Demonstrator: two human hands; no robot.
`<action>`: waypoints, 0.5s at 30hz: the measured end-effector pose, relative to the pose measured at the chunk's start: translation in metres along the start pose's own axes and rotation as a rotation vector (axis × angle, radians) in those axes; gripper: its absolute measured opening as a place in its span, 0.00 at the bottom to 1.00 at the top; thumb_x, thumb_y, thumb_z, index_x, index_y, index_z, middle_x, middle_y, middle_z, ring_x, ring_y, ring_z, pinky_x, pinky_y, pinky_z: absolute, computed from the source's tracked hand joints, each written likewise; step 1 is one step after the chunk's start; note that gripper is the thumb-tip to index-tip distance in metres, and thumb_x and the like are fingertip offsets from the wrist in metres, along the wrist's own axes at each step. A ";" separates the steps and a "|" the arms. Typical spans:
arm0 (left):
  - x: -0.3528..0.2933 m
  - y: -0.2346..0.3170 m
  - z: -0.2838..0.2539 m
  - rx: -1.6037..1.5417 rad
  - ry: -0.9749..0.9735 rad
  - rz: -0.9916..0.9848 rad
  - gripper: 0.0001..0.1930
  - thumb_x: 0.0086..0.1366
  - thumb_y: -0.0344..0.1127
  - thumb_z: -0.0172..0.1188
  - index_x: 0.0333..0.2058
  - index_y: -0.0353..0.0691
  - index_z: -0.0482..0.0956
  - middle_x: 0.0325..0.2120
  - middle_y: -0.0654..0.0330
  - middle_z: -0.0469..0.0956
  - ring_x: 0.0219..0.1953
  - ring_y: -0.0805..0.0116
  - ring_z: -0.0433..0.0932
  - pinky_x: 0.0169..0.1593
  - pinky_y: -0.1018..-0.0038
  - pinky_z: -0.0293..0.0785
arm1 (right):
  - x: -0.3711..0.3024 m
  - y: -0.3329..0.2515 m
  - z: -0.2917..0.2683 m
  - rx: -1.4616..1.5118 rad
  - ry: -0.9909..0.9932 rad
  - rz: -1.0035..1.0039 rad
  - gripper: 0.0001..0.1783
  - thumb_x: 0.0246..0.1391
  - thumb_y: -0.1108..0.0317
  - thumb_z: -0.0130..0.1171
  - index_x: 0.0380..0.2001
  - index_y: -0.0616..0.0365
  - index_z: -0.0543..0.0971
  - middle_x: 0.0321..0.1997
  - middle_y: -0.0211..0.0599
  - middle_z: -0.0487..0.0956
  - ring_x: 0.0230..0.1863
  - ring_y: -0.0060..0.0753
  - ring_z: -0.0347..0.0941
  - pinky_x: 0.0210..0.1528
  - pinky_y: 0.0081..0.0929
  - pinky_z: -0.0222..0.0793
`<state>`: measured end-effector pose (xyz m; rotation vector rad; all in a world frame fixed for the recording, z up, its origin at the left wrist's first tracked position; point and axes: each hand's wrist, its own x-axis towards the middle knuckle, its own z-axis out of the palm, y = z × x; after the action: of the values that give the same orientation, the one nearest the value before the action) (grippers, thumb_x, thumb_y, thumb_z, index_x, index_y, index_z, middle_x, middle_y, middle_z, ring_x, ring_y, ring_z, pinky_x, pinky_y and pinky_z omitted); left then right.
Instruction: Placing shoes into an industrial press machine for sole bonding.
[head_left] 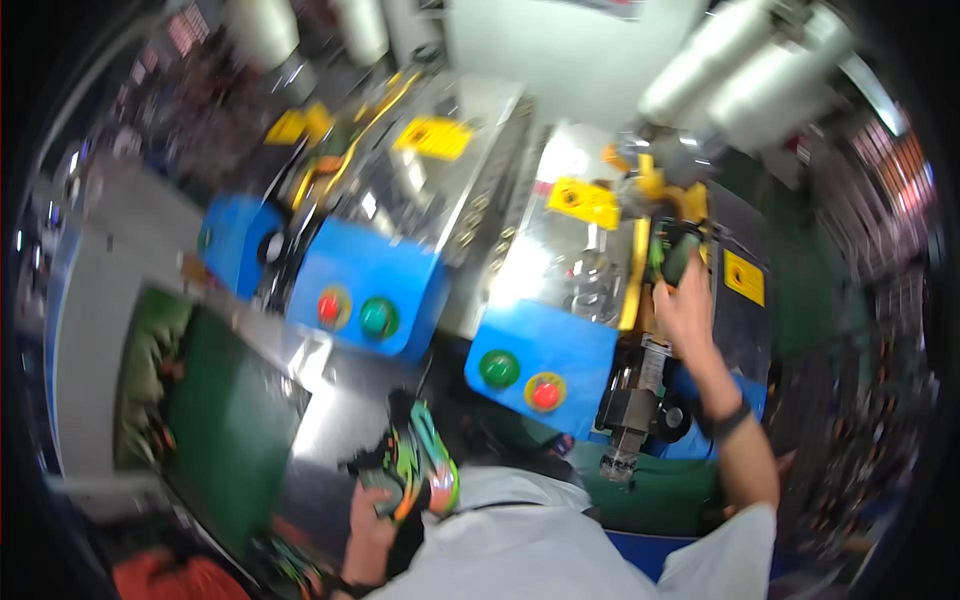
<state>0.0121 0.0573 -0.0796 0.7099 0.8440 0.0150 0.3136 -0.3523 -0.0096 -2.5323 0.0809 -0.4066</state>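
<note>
My left hand (pixel 370 515) is low on the left, close to my white shirt, with its fingers closed on a black shoe upper (pixel 425 455) that has bright green and orange trim. More than one upper may be bunched there; the blur hides this. My right arm reaches out to the machine on the right. There my right hand (pixel 685 310) grips a dark shoe upper (pixel 678 258) with green edging, against the machine's yellow and metal head (pixel 660 190). Its fingertips are partly hidden behind the upper.
Two blue control boxes (pixel 372 275) (pixel 540 350) carry red and green buttons. Clear covers with yellow labels (pixel 433 137) rise behind them. White cylinders (pixel 700 70) hang at the upper right. A green surface (pixel 225 430) lies at the left, with more uppers (pixel 285 565) at the lower left.
</note>
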 end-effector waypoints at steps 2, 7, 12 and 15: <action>0.005 0.003 -0.020 0.047 -0.045 -0.087 0.25 0.45 0.19 0.51 0.47 0.38 0.70 0.39 0.56 0.74 0.42 0.57 0.77 0.49 0.63 0.77 | -0.065 -0.086 -0.018 0.174 -0.101 -0.157 0.31 0.45 0.70 0.59 0.53 0.70 0.67 0.51 0.59 0.71 0.54 0.59 0.68 0.60 0.41 0.63; 0.015 0.017 -0.041 0.024 -0.176 -0.093 0.30 0.45 0.22 0.50 0.52 0.35 0.69 0.45 0.51 0.75 0.46 0.53 0.77 0.54 0.61 0.76 | -0.127 -0.198 0.114 -0.086 -0.221 -0.482 0.39 0.51 0.53 0.60 0.61 0.66 0.63 0.69 0.60 0.53 0.71 0.62 0.45 0.67 0.65 0.40; 0.018 0.000 -0.092 -0.066 -0.099 0.000 0.30 0.45 0.21 0.49 0.53 0.34 0.69 0.44 0.52 0.75 0.47 0.54 0.77 0.54 0.61 0.75 | -0.130 -0.176 0.134 -0.132 -0.285 -0.476 0.37 0.53 0.54 0.58 0.60 0.66 0.63 0.68 0.61 0.55 0.71 0.61 0.47 0.67 0.65 0.40; -0.022 -0.001 -0.095 -0.144 -0.051 0.142 0.32 0.43 0.23 0.48 0.53 0.35 0.68 0.46 0.51 0.75 0.49 0.54 0.76 0.56 0.60 0.74 | -0.183 -0.201 0.119 0.211 -0.223 -0.549 0.33 0.53 0.58 0.59 0.58 0.66 0.65 0.67 0.60 0.57 0.69 0.61 0.51 0.66 0.66 0.43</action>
<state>-0.0685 0.1048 -0.1081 0.6310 0.7343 0.1829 0.1695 -0.0947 -0.0439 -2.3409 -0.7155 -0.3151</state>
